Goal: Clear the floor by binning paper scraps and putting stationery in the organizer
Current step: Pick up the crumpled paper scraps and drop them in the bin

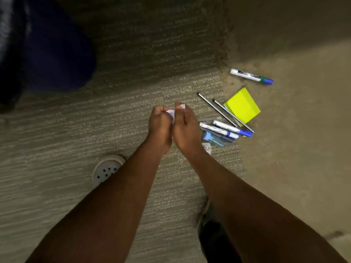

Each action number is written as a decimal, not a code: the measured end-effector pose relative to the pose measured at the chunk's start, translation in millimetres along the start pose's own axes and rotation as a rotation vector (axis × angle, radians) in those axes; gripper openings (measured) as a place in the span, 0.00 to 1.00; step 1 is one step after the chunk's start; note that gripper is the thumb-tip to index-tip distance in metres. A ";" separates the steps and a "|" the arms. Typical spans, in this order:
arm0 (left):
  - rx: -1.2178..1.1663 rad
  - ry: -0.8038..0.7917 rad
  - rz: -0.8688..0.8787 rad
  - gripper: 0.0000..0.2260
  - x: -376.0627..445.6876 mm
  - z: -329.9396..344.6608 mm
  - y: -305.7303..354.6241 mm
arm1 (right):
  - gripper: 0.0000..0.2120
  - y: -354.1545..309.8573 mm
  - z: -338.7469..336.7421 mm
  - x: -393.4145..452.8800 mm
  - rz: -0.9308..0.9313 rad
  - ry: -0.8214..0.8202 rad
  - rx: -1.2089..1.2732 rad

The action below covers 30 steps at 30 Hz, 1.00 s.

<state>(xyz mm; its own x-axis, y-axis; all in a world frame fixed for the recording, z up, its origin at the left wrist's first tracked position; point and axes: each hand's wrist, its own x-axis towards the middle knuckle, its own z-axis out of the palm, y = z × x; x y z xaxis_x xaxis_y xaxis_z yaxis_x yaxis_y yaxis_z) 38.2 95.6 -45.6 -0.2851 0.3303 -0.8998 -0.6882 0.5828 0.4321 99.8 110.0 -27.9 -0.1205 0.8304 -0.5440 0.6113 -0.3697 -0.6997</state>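
Observation:
My left hand (160,128) and my right hand (185,128) are pressed together over the carpet, both closed around white paper scraps (171,113) that peek out between the fingers. To the right on the floor lies a pile of stationery: a yellow sticky-note pad (243,106), two thin black pencils (218,110), two white markers with blue caps (232,128) and a small blue item (212,138). Another white marker with a blue cap (251,76) lies apart, further back. A bin or organizer cannot be made out.
A large dark blue object (57,54) fills the upper left. My grey perforated shoe (106,169) shows under my left forearm, and the other foot (206,209) under my right forearm. A carpet seam (226,59) runs between striped and plain tan floor.

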 end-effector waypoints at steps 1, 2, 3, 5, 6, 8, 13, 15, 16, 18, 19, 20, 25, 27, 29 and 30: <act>-0.049 0.010 0.043 0.11 4.9 -0.4 16.5 | 0.16 -13.1 8.4 8.0 -0.017 -0.002 -0.004; -0.072 -0.001 0.070 0.12 9.0 1.5 30.4 | 0.17 -21.9 12.2 16.9 -0.025 -0.008 -0.022; -0.083 -0.021 0.079 0.11 11.5 3.5 43.7 | 0.19 -30.4 14.9 26.2 -0.032 -0.028 -0.044; -0.116 -0.105 0.055 0.11 18.0 1.1 68.9 | 0.21 -49.1 22.9 44.6 -0.050 -0.111 -0.072; -0.126 -0.163 0.029 0.13 20.8 -2.0 81.4 | 0.22 -59.0 27.2 52.5 -0.060 -0.157 -0.084; -0.110 -0.282 -0.012 0.12 27.8 -9.6 102.6 | 0.26 -76.1 35.1 65.0 -0.058 -0.217 -0.086; -0.031 -0.204 -0.001 0.16 45.1 -26.1 130.8 | 0.43 -97.7 40.4 92.3 0.078 -0.490 0.111; 0.135 -0.071 0.080 0.14 54.1 -27.6 135.4 | 0.39 -101.2 42.3 108.5 0.055 -0.542 0.125; 0.315 0.013 0.156 0.13 61.2 -28.4 136.5 | 0.36 -102.7 42.9 118.3 -0.010 -0.500 0.025; 0.720 0.110 0.360 0.11 79.0 -30.8 137.5 | 0.31 -101.7 43.5 143.5 -0.235 -0.301 -0.357; 0.861 0.127 0.428 0.11 88.2 -32.3 137.7 | 0.29 -101.0 42.6 157.8 -0.348 -0.211 -0.522; 0.966 0.139 0.431 0.13 98.3 -33.9 138.2 | 0.29 -101.6 40.9 172.5 -0.408 -0.174 -0.622; 1.264 0.050 0.484 0.17 123.8 -58.8 124.5 | 0.33 -117.3 26.2 241.0 -0.421 -0.257 -0.879; 1.343 0.047 0.599 0.14 128.3 -64.5 117.6 | 0.35 -127.0 23.1 255.4 -0.336 -0.288 -0.884; 1.296 0.093 0.529 0.20 134.8 -61.6 116.4 | 0.33 -133.1 23.8 265.1 -0.285 -0.299 -0.829; 1.280 0.128 0.487 0.26 137.8 -59.8 116.5 | 0.30 -135.7 26.0 268.3 -0.268 -0.300 -0.785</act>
<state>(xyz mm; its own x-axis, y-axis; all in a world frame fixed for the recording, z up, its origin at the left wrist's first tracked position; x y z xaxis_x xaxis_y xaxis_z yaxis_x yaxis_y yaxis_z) -121.1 164.6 -122.8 -0.4248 0.6672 -0.6118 0.5676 0.7228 0.3942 -35.8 372.1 -91.0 -0.4695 0.6630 -0.5831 0.8808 0.3062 -0.3611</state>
